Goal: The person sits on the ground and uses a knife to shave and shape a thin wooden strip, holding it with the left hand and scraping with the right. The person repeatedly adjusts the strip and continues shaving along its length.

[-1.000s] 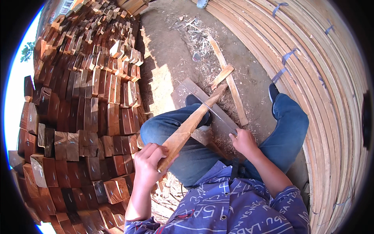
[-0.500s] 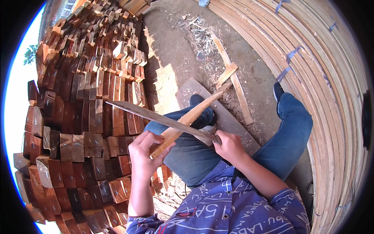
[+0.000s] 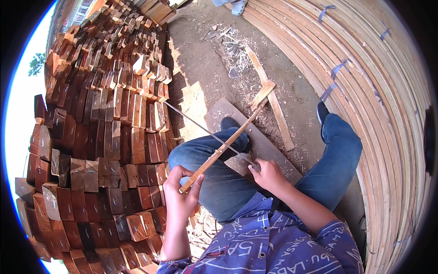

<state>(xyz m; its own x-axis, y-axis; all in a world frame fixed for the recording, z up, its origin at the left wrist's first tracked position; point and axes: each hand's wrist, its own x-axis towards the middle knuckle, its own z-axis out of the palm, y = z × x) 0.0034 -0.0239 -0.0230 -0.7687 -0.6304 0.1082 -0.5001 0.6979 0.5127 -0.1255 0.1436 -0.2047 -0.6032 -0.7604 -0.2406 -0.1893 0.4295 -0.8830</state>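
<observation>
My left hand (image 3: 179, 189) is closed round the near end of a slender wooden strip (image 3: 211, 160), thumb on one side and fingers on the other. The strip slants away over my thigh. Its far end reaches the short wood piece (image 3: 263, 93) on the ground; whether they touch I cannot tell. In my right hand (image 3: 270, 177) is the handle of a long machete (image 3: 194, 122), seen nearly edge-on. The blade crosses the strip at about its middle, its tip toward the upper left. Small shavings cling to the strip near the crossing.
Stacked wood blocks (image 3: 105, 173) fill the left side. Long bundled planks (image 3: 365, 91) curve along the right. A flat board (image 3: 273, 148) lies between my legs. Beyond it are a long wood strip (image 3: 279, 112), shavings (image 3: 230, 45) and another person's clog-shod foot (image 3: 238, 7).
The machete has turned from flat to edge-on, and its tip has swung right and up. The wooden strip has turned to show a narrower side. My left hand moved slightly right. A person's foot appears.
</observation>
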